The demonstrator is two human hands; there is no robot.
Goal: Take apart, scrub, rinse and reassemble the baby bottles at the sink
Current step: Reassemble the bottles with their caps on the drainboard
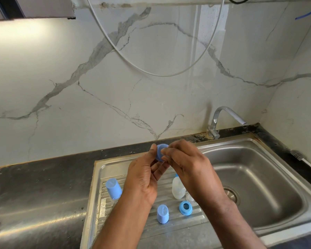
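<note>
Both hands hold a blue screw ring (pixel 160 153) above the steel drainboard (pixel 176 229). My left hand (pixel 144 178) grips it from below with thumb and fingers. My right hand (pixel 187 164) pinches at its open side, where a pale teat seems to sit. On the drainboard stand a capped bottle with a blue cap (pixel 113 190) at the left, a small blue cap (pixel 162 213) in front, a second blue ring (pixel 185 207) lying flat, and a clear bottle body (pixel 178 188) partly hidden by my right wrist.
The sink basin (pixel 255 186) with its drain lies to the right, under a chrome tap (pixel 223 119). Dark worktop (pixel 34 191) stretches left. A white hose (pixel 151 65) loops on the marble wall. A white cable plug (pixel 298 155) lies at the far right.
</note>
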